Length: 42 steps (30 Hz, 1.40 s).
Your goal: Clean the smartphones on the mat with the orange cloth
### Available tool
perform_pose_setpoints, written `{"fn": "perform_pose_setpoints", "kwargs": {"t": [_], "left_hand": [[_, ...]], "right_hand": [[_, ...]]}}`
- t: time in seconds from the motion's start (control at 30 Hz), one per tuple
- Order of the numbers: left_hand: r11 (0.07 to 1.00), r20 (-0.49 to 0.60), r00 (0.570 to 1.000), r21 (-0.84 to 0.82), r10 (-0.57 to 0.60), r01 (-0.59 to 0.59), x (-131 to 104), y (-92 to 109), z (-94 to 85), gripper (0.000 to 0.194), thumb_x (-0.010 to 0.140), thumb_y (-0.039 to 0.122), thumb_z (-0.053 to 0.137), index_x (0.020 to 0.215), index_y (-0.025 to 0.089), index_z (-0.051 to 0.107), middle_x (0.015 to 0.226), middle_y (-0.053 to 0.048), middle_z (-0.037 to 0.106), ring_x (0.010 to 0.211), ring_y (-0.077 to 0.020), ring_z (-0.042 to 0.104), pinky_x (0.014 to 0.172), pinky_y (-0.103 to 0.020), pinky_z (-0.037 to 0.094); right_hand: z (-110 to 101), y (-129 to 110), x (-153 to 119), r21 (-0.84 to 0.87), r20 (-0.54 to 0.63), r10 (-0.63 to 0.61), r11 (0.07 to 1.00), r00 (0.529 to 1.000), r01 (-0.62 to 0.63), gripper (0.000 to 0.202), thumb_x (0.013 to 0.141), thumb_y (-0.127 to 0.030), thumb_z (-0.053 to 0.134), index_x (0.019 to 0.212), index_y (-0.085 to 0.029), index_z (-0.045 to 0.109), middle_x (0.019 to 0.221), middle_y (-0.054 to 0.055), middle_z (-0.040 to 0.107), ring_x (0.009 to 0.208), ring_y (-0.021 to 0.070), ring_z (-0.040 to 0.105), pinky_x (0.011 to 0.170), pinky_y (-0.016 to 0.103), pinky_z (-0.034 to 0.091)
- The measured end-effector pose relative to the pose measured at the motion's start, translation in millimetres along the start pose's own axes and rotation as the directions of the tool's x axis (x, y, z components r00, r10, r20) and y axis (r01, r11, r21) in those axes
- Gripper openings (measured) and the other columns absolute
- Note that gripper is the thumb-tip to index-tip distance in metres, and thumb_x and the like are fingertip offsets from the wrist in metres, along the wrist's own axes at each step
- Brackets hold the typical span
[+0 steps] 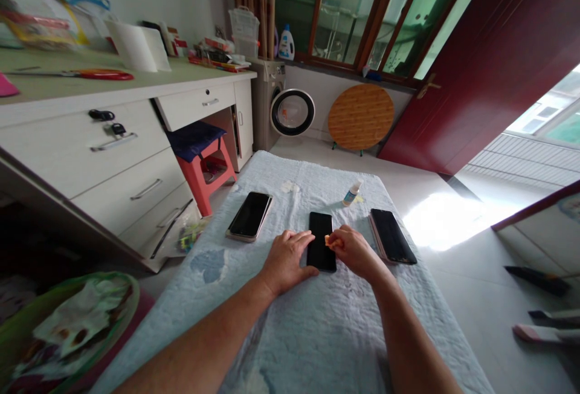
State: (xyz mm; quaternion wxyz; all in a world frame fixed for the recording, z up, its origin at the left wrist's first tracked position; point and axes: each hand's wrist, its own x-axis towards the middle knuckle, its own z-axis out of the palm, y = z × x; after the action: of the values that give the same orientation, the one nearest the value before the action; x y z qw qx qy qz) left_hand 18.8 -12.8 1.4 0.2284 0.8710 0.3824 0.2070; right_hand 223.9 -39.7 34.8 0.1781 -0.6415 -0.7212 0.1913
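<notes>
A black smartphone (321, 255) lies face up on the pale blue cloth cover (290, 309), between my two hands. My left hand (288, 256) rests flat at its left edge, fingers stretched out and their tips touching the phone. In my right hand (353, 249), closed in a pinch, is a small orange cloth (330, 242), pressed on the phone's right side. Another dark phone (251, 214) on a light case lies to the left. To the right is a third phone (392, 235) on a similar case. Beyond it stands a small spray bottle (351, 193).
A white desk (109, 158) with drawers runs along the left, a red stool (208, 170) beside it. At the lower left sits a waste basket (131, 303) full of tissues. Farther back are a washing machine (265, 104) with its door open and a round wooden tabletop (361, 116).
</notes>
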Motion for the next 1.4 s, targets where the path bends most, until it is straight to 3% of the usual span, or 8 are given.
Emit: {"fn": "perform_pose_setpoints", "kwargs": {"t": [0.17,0.33,0.8,1.13,1.3,1.4], "left_hand": [[1.000,-0.004,1.000,-0.002,-0.006,0.006,0,-2,1.9,0.073,0.066,0.056,0.074,0.128,0.025,0.053,0.136,-0.005,0.053,0.114,-0.0297,0.049,0.095,-0.043,0.040],[1.000,-0.004,1.000,0.002,-0.014,0.014,0,-1,1.0,0.071,0.068,0.057,0.072,0.128,0.025,0.053,0.135,-0.005,0.053,0.114,-0.0301,0.050,0.095,-0.043,0.040],[1.000,-0.002,1.000,-0.009,-0.020,0.020,1,-3,2.9,0.072,0.065,0.055,0.075,0.128,0.026,0.054,0.136,-0.005,0.053,0.114,-0.0304,0.049,0.095,-0.043,0.039],[1.000,-0.019,1.000,0.001,0.001,-0.001,1,-2,1.6,0.072,0.066,0.053,0.075,0.127,0.023,0.053,0.133,-0.005,0.056,0.111,-0.0283,0.051,0.093,-0.040,0.041],[1.000,-0.037,0.999,-0.009,0.007,-0.007,0,-3,3.6,0.074,0.065,0.055,0.075,0.128,0.024,0.050,0.129,-0.005,0.058,0.108,-0.0284,0.052,0.091,-0.039,0.041],[1.000,-0.034,0.999,-0.009,-0.009,0.009,0,-3,3.9,0.076,0.063,0.052,0.076,0.129,0.024,0.049,0.123,-0.005,0.061,0.107,-0.0291,0.053,0.089,-0.039,0.041]], "right_hand": [[-9,-3,-7,0.073,0.217,-0.020,0.997,0.976,0.004,0.023,0.069,-0.006,0.050,0.077,-0.016,0.068,0.083,0.003,0.064,0.072,0.0119,0.059,0.066,0.021,0.041],[-14,-11,-14,0.110,0.291,-0.039,0.994,0.956,0.007,0.025,0.066,-0.004,0.047,0.075,-0.015,0.068,0.079,0.003,0.069,0.067,0.0112,0.061,0.059,0.019,0.040],[-11,-29,-15,0.125,0.301,-0.101,0.990,0.948,0.066,0.026,0.069,-0.006,0.048,0.078,-0.017,0.070,0.079,0.002,0.066,0.069,0.0110,0.060,0.063,0.020,0.040],[7,-38,-9,0.082,0.200,-0.134,0.989,0.971,0.120,0.017,0.074,-0.005,0.052,0.075,-0.016,0.065,0.079,0.000,0.052,0.066,0.0077,0.048,0.062,0.019,0.033],[14,-38,-8,0.114,0.195,-0.166,0.983,0.967,0.145,0.017,0.073,-0.004,0.053,0.077,-0.016,0.063,0.080,-0.001,0.049,0.067,0.0075,0.046,0.063,0.019,0.032],[22,-41,-6,0.101,0.136,-0.148,0.986,0.980,0.135,0.017,0.074,-0.004,0.052,0.076,-0.017,0.062,0.083,0.000,0.049,0.070,0.0082,0.047,0.065,0.020,0.033]]}}
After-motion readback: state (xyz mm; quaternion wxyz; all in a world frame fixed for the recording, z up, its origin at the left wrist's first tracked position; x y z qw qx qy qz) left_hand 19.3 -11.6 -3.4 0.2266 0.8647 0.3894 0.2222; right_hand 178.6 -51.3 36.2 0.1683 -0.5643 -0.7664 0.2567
